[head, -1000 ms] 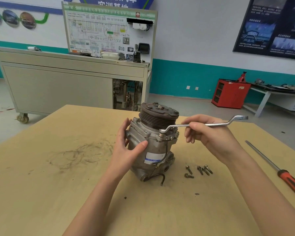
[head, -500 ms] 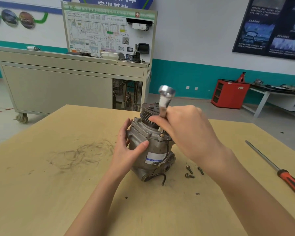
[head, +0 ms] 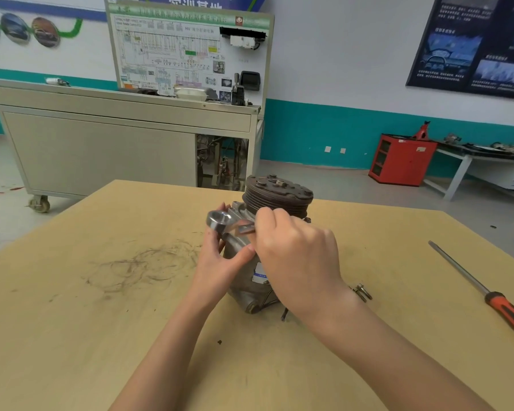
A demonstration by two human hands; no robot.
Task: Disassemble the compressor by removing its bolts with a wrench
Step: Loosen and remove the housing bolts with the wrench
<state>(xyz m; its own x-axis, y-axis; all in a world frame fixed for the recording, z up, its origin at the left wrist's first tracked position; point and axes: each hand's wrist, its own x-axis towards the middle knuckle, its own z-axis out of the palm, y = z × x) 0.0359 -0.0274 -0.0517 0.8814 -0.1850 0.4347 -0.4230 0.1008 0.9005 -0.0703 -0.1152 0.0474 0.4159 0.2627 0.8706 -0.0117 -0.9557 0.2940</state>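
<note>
The grey metal compressor (head: 244, 292) stands upright on the table (head: 101, 336), with its dark ribbed pulley (head: 278, 194) on top. The shiny wrench (head: 217, 222), a little blurred, lies across its upper body with the ring end toward 9 o'clock. Loose bolts (head: 361, 291) lie at 4 o'clock of the compressor.

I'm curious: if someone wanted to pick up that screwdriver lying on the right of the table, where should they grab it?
The screwdriver is best taken by its thick orange-and-black handle, from above, with the grip closing across it. It lies flat on the table with nothing close beside it, and the thin metal shaft would likely slip.
</note>
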